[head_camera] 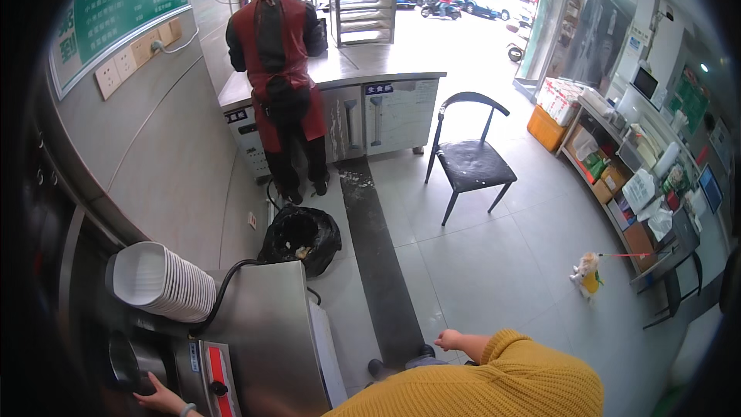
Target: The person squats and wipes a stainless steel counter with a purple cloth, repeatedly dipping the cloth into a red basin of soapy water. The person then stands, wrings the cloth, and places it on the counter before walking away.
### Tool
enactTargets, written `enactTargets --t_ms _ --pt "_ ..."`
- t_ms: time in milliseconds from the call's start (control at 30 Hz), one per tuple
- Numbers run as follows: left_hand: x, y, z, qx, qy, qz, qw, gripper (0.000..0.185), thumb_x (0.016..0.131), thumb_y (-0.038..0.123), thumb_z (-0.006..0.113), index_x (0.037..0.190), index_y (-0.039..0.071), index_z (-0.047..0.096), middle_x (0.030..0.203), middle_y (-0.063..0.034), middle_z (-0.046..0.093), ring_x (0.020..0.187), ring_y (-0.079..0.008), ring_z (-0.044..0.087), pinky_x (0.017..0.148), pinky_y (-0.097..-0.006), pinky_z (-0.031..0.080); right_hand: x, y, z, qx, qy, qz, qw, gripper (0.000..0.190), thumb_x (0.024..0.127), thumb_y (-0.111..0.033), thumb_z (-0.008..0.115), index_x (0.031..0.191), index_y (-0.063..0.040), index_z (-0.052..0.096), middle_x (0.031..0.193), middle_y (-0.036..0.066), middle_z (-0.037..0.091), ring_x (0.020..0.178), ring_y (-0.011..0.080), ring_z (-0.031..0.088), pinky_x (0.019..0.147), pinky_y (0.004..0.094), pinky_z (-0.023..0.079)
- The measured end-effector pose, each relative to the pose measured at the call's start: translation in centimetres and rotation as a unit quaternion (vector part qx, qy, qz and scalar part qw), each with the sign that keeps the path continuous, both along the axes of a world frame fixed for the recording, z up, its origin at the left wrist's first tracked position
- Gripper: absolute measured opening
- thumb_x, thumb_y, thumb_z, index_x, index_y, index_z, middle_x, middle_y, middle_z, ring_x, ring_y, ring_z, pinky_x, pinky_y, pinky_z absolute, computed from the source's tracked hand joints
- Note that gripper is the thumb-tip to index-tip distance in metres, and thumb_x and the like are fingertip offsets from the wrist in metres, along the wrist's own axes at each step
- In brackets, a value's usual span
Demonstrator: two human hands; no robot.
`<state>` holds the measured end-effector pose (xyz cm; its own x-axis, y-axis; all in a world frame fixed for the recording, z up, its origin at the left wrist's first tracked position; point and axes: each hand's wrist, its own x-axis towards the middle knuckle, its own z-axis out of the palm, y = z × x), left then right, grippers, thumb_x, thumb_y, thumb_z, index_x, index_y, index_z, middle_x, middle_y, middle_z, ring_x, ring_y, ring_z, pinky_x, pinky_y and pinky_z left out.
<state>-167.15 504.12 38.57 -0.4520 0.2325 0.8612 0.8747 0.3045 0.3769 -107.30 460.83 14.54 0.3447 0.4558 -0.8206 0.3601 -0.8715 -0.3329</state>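
Observation:
My left hand (pixel 159 397), with a pale bangle at the wrist, reaches to a round metal pot (pixel 138 364) at the lower left, its fingers against the rim or side. Whether it grips the pot is unclear. Beside the pot is a cooker's control panel (pixel 219 379) with a red strip and a black knob. My right hand (pixel 447 340) hangs over the floor by my body, its fingers curled, with no object visible in it. A stack of white bowls (pixel 165 284) lies tilted on the steel counter (pixel 263 324), next to a black hose.
A person in a red apron (pixel 283 58) stands at a steel worktable (pixel 376 72). On the floor are a lined bin (pixel 301 240), a black chair (pixel 476 165) and a small dog (pixel 588 275) on a red leash. A loaded shelf unit (pixel 613 185) lines the right side.

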Motion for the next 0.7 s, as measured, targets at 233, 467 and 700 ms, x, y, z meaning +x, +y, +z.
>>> enactTargets --t_ms 233,467,700 --pt "20.1 -8.0 -2.5 -0.14 -0.108 -0.537 0.825 0.012 0.076 -0.01 0.051 0.086 -0.002 0.053 0.103 -0.0146 0.055 0.095 -0.0247 0.053 0.081 -0.0344 0.046 -0.9 -2.8 -0.6 0.03 0.0 -0.042 0.999 0.035 0.083 -0.037 0.055 0.091 -0.004 0.063 0.08 0.007 0.067 0.07 0.0168 0.066 0.069 0.0316 0.05" --pt "38.5 -24.3 -6.5 -0.326 0.024 -0.845 0.424 0.035 0.088 0.028 0.05 0.062 0.005 0.058 0.111 -0.0119 0.058 0.105 -0.0315 0.05 0.092 -0.0443 0.035 -1.6 -8.7 0.8 0.14 0.006 -0.201 0.969 0.031 0.083 -0.035 0.056 0.087 -0.004 0.063 0.076 0.008 0.065 0.066 0.0178 0.064 0.066 0.033 0.049" --pt "48.4 -34.8 -8.8 -0.481 0.172 -0.832 0.218 0.028 0.085 0.034 0.054 0.091 0.01 0.065 0.13 -0.0172 0.045 0.123 -0.0352 0.036 0.102 -0.0463 0.023 -4.2 -28.7 -0.7 0.124 -0.093 -0.346 0.925 0.033 0.081 -0.037 0.057 0.09 -0.006 0.061 0.076 0.009 0.064 0.064 0.0186 0.062 0.066 0.0354 0.049"
